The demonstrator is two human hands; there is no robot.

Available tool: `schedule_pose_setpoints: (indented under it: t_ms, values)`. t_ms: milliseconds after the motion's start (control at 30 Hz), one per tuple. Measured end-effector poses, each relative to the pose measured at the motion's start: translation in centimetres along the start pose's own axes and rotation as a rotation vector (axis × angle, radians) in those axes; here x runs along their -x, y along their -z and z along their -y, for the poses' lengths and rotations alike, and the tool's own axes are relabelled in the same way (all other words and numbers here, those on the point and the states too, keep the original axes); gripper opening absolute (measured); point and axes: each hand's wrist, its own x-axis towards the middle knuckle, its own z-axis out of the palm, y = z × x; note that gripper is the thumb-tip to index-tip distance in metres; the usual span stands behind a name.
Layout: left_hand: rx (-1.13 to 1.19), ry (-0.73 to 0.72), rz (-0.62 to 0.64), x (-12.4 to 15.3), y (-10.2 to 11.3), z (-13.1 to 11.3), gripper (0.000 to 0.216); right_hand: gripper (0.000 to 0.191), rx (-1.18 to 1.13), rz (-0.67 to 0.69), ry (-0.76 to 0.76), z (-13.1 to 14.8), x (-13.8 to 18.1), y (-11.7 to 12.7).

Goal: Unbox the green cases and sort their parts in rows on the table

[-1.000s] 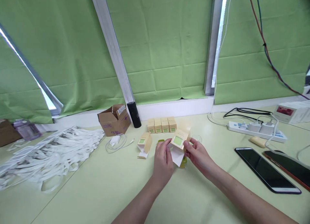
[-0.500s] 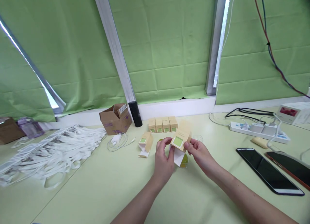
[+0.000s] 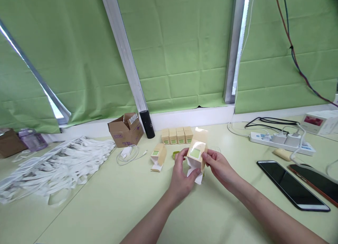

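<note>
Between my two hands is a small tan cardboard box (image 3: 195,150) with a square window and its near end open, white flaps hanging down. My left hand (image 3: 182,177) grips its left side, the thumb by the lower flap. My right hand (image 3: 218,163) pinches the right edge between thumb and fingers. A second tan box (image 3: 158,155), its near end open too, lies to the left. A small yellow-green item (image 3: 175,154) sits just beyond my left hand, partly hidden. Behind stands a row of several closed tan boxes (image 3: 176,135).
An open brown carton (image 3: 126,131) and a black cylinder (image 3: 147,124) stand at the back. A white charger with cable (image 3: 128,153) lies left, near a heap of white straps (image 3: 66,159). To the right are a power strip (image 3: 281,142) and a phone (image 3: 292,186).
The held box's end has come open and its flaps have spread. My left thumb has moved down to the lower flap. The yellow-green item beyond my left hand shows more.
</note>
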Motion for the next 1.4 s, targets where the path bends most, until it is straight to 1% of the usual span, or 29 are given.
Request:
schedule_pose_setpoints:
  t_ms: [133, 200, 267, 400, 567, 733, 833, 900, 967, 1000, 1067, 1133, 1200, 1300, 1400]
  values:
    - [0.135, -0.042, 0.101, 0.1, 0.3, -0.3, 0.066, 0.058, -0.030, 0.064, -0.020, 0.3, 0.0, 0.5]
    - [0.164, -0.045, 0.137, 0.0, 0.4, -0.5, 0.067, 0.057, -0.044, 0.067, -0.013, 0.5, -0.1, 0.7]
    - [0.159, -0.042, 0.147, 0.0, 0.4, -0.7, 0.061, 0.054, -0.043, 0.049, -0.001, 0.8, -0.1, 1.0]
    - [0.102, -0.008, 0.119, -0.1, 0.4, -0.7, 0.047, 0.052, -0.054, 0.007, 0.014, 0.8, -0.3, 1.2]
    - [0.129, -0.004, 0.112, -0.2, 0.3, -0.9, 0.046, 0.054, -0.062, -0.028, 0.030, 0.6, -0.2, 0.8]
    - [0.186, 0.115, 0.033, -0.5, -0.2, -0.8, 0.046, 0.056, -0.038, -0.083, 0.036, 0.3, -0.1, -0.1]
    - [0.170, 0.094, -0.014, -0.8, -0.1, -0.4, 0.039, 0.055, -0.028, -0.071, 0.052, 0.3, -0.1, -0.4]
    - [0.097, 0.040, -0.077, -1.1, 0.4, -0.1, 0.031, 0.055, 0.002, -0.057, 0.095, 0.4, 0.0, -0.4]
    - [-0.058, -0.069, -0.198, -1.5, 1.3, 0.1, 0.022, 0.053, 0.048, -0.091, 0.134, 0.4, -0.1, 0.0]
    - [-0.166, -0.164, -0.264, -1.7, 1.8, 0.1, 0.016, 0.051, 0.063, -0.124, 0.145, 0.3, -0.1, 0.3]
    - [-0.427, -0.446, -0.374, -2.1, 2.9, -0.1, 0.005, 0.047, 0.053, -0.180, 0.137, 0.0, -0.3, 0.9]
    - [-0.667, -0.722, -0.448, -2.3, 3.9, -0.4, 0.019, 0.045, 0.010, -0.202, 0.094, -0.5, -0.7, 1.6]
    - [-0.836, -0.887, -0.506, -2.4, 4.5, -0.8, 0.029, 0.043, -0.025, -0.215, 0.034, -1.3, -1.1, 2.1]
    - [-0.958, -0.980, -0.550, -2.3, 4.6, -1.4, 0.032, 0.044, -0.037, -0.259, -0.034, -2.7, -1.8, 2.8]
    - [-0.992, -0.998, -0.556, -2.1, 4.3, -1.6, 0.030, 0.046, -0.017, -0.282, -0.077, -4.0, -2.4, 3.2]
